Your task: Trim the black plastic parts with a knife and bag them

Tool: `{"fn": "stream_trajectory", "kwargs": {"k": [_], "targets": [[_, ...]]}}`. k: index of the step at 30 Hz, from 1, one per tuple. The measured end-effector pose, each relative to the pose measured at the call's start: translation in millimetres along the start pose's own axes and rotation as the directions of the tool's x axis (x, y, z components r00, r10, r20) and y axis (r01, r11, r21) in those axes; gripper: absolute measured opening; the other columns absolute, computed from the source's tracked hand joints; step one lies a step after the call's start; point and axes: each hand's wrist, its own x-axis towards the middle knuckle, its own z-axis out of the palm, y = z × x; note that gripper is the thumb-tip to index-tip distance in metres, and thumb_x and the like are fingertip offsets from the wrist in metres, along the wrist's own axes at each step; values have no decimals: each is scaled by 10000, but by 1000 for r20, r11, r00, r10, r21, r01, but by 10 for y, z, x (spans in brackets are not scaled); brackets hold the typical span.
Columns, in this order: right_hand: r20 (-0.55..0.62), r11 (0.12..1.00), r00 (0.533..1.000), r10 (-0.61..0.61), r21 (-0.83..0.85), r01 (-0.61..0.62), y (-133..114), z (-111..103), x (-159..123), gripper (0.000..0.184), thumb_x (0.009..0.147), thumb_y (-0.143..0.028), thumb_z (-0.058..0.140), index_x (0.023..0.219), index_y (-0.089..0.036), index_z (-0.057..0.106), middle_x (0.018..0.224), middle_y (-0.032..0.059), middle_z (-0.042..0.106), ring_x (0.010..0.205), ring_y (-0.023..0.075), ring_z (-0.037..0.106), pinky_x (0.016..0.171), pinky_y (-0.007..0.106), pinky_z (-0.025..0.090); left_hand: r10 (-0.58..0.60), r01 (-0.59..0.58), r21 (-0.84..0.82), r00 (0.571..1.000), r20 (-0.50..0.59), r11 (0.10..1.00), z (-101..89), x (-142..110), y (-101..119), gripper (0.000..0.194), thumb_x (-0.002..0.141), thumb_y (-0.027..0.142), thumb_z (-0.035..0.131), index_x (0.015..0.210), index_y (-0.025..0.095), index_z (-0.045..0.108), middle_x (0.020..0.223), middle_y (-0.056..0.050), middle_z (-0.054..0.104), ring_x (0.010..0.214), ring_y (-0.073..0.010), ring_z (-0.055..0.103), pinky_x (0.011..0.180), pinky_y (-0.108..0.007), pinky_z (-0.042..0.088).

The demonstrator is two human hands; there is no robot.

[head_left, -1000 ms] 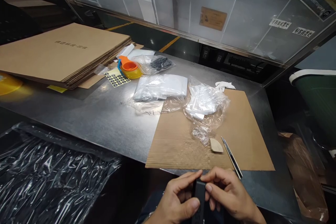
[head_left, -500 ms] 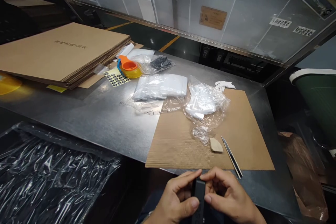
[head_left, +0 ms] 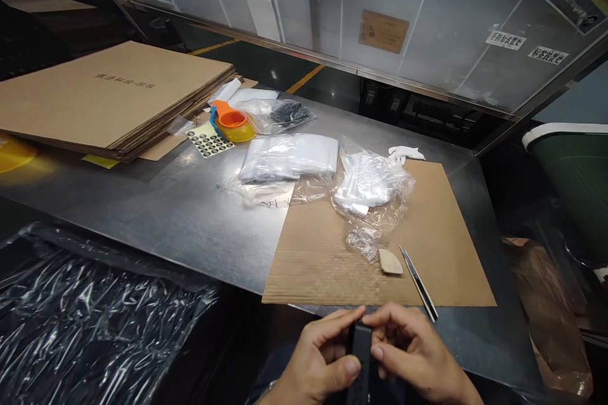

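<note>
My left grip [head_left: 320, 354] is curled closed round a black piece [head_left: 361, 361], thumb pressed flat on its face, and my right grip [head_left: 411, 348] pinches in from the other side, thumb at the edge, fingertip at the top end. It's narrow, smooth, straight-sided, dull as matte plastic, and I have it upright just this side of the tabletop [head_left: 190, 209], below the near edge of the cardboard sheet [head_left: 446, 221].

And look at that sheet: flat, brown, finely ribbed, rougher toward the near left. On it sits a beige pad [head_left: 390, 262], thick, with one rounded side, and beside that a slim knife [head_left: 418, 285], slanting, its near end poking past the cardboard's edge. Behind, a crumpled clear bag [head_left: 373, 183], all glints and creases round something white; next to it a smoother glossy packet [head_left: 294, 155]. Farther left, brushed metal shines, and there's the cardboard stack [head_left: 118, 95], crisp flat layers. Down at the left, wrinkled black film [head_left: 109, 310] throws back streaks of light.

Now, against a second ago: the black piece stays put between both grips, but my right thumb has slid a touch lower along its edge. Everything on the tabletop lies as it did.
</note>
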Motion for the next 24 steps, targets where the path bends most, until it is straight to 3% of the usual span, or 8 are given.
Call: {"fn": "stream_trajectory", "kwargs": {"k": [7,18,24], "targets": [[2,1000,1000,-10,6,10,6,-5,3,256,788,-303,648,985,-167,559,664,-27,556,529,52,492,508,180,385,16,-17,17,1000,16,1000,-17,13,-7,473,684,348,717,1139,263,622,1089,-81,562,961,-254,567,839,-370,451],[-39,999,999,7,-47,-9,13,5,-8,252,807,-340,621,971,-153,579,659,-23,545,511,61,547,464,162,434,18,-17,-41,1000,14,999,70,20,61,447,683,341,720,1113,249,640,1014,-74,583,827,-215,594,774,-366,464],[-49,997,999,2,80,2,63,23,54,296,832,-394,577,977,-136,585,633,-12,577,452,48,533,410,146,413,-1,0,12,999,41,1000,-25,43,-2,558,664,454,707,1157,222,589,845,-66,643,812,-228,606,762,-360,453]]}}
